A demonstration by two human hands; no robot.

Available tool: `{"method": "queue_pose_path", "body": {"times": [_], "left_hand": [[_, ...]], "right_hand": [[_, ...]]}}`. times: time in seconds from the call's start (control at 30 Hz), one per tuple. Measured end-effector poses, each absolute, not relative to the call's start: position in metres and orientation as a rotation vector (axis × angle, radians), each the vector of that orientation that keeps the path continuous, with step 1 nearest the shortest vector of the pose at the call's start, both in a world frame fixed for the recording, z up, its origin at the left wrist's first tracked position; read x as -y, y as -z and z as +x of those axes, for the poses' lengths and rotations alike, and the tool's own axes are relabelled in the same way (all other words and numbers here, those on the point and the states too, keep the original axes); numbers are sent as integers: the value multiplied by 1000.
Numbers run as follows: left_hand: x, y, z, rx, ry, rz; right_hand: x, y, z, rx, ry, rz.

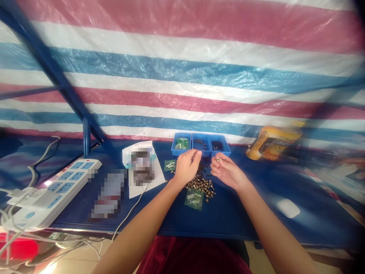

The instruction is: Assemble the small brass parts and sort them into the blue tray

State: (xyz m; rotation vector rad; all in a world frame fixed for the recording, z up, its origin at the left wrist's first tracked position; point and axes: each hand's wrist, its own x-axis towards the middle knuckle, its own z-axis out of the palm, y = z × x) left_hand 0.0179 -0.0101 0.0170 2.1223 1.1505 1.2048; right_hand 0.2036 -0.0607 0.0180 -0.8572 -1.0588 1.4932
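Note:
Between finger and thumb, my right hand (229, 173) pinches a small brass-coloured metal fastener (218, 160). My left hand (187, 166) is closed, thumb against fingers, and anything inside it is hidden. Below and between both hands lies a loose pile of brass-coloured fasteners (201, 184), with some dark screws (203, 168) at its far side. In front of the pile lies a small clear bag (194, 199) with pale pieces on green. A similar bag (170, 165) sits left of my left hand. Just beyond my hands stand three joined blue bins.
The left bin (181, 152) holds green bags, the middle bin (201, 152) a few fasteners, the right bin (220, 153) dark screws. Left are a white paper (135, 191) and a power strip (68, 182) with cables. Right are yellow bottles (270, 142) and a white case (288, 208).

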Motion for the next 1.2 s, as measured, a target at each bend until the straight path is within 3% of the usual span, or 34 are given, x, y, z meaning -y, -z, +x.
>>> {"method": "queue_pose_path", "body": {"times": [0.43,0.73,0.83,1.03,1.2], "left_hand": [[9,-18,18,-1175,-1265,2068],[7,-17,17,-1196,-1232,2071],[6,-16,18,-1192,-1247,2084],[4,-12,18,-1167,-1231,2109],[5,-13,18,-1151,-1202,2139]], "right_hand": [[46,-7,206,901,-1611,-934],[34,-1,219,633,-1289,-1038],[35,0,226,853,-1194,-1226],[44,5,234,1834,-838,-1615],[43,12,235,2101,-656,-1648]]}}
